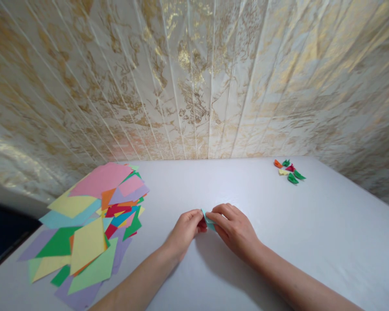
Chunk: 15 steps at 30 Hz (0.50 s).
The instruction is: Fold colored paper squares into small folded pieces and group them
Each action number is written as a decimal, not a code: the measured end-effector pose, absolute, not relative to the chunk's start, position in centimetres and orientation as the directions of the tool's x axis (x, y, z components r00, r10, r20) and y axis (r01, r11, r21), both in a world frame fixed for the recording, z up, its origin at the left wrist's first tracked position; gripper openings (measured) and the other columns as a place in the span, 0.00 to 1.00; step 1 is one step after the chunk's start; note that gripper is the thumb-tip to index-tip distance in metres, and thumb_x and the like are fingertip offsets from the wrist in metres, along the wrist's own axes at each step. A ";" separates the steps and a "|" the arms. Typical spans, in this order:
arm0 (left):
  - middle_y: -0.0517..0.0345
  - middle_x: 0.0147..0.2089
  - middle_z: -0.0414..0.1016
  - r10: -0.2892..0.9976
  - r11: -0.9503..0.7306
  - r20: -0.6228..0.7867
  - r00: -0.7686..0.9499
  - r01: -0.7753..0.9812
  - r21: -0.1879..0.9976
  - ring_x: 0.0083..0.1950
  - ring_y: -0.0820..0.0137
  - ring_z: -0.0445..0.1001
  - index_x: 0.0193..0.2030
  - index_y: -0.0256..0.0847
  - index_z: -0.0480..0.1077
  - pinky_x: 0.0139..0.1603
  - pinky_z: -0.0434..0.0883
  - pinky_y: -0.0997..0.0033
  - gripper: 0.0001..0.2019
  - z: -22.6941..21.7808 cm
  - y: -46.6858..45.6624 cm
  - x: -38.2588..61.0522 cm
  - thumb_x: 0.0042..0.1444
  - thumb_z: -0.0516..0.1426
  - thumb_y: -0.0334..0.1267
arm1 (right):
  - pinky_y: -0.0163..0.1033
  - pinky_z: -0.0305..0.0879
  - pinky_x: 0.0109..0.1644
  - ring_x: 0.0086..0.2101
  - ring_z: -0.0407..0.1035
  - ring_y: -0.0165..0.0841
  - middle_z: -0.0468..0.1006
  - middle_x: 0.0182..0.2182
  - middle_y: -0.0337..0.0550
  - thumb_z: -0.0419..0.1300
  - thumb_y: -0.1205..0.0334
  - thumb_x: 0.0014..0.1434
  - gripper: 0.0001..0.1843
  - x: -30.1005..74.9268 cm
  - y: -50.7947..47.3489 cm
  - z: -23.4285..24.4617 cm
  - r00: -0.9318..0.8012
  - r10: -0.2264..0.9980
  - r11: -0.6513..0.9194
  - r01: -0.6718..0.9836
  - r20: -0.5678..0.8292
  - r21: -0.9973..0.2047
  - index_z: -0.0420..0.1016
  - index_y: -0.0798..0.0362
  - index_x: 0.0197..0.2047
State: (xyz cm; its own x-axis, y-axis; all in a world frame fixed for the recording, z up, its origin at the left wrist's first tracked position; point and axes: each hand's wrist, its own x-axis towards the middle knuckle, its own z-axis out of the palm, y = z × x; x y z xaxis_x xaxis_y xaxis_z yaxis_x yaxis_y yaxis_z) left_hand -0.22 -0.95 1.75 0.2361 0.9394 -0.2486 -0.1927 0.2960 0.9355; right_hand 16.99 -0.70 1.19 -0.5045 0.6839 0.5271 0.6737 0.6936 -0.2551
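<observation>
Both my hands meet at the middle of the white table (327,229), pinching one small light-blue folded paper piece (208,220). My left hand (185,231) grips its left end with curled fingers. My right hand (233,228) presses its right side with the fingertips, fingers bent over it. Most of the paper is hidden between the fingers.
A loose pile of coloured paper sheets (90,224) covers the table's left part and overhangs its front-left edge. Several small folded paper pieces (289,170) in orange, green, red and yellow lie at the back right. A gold-patterned wall (194,77) rises behind.
</observation>
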 end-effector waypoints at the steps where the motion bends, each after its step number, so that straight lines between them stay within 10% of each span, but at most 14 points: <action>1: 0.61 0.27 0.68 0.934 0.311 -0.256 0.248 -0.216 0.926 0.33 0.72 0.68 0.26 0.38 0.68 0.38 0.66 0.73 0.14 1.8 -0.9 -0.3 0.52 0.59 0.47 | 0.40 0.64 0.41 0.37 0.69 0.35 0.78 0.38 0.46 0.52 0.72 0.65 0.14 17.0 -0.7 1.2 -0.507 0.684 0.696 0.670 0.525 -0.259 0.75 0.50 0.48; 8: 0.65 0.25 0.64 0.970 0.186 -0.173 0.173 -0.065 0.980 0.30 0.73 0.65 0.25 0.39 0.65 0.36 0.66 0.73 0.19 0.9 0.1 -1.0 0.52 0.61 0.52 | 0.44 0.66 0.50 0.45 0.70 0.38 0.75 0.48 0.49 0.54 0.60 0.66 0.16 17.1 -0.8 1.4 -0.467 0.787 0.613 0.520 0.403 -0.595 0.70 0.49 0.56; 15: 0.64 0.25 0.68 0.988 0.034 -0.052 0.148 0.123 0.992 0.29 0.73 0.66 0.28 0.39 0.69 0.33 0.63 0.75 0.13 1.0 -0.4 -0.3 0.55 0.58 0.47 | 0.36 0.63 0.37 0.31 0.67 0.32 0.74 0.29 0.38 0.56 0.59 0.62 0.07 16.6 -0.2 1.2 -0.308 0.936 0.299 0.441 0.170 -0.846 0.70 0.52 0.35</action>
State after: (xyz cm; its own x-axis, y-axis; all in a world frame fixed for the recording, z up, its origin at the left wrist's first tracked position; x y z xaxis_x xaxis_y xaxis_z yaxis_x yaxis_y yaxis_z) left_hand -0.34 -0.38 0.97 0.1482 0.9876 -0.0524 0.1230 0.0342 0.9918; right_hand 16.60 -0.22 1.15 -0.3082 0.9359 0.1704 0.4413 0.2993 -0.8460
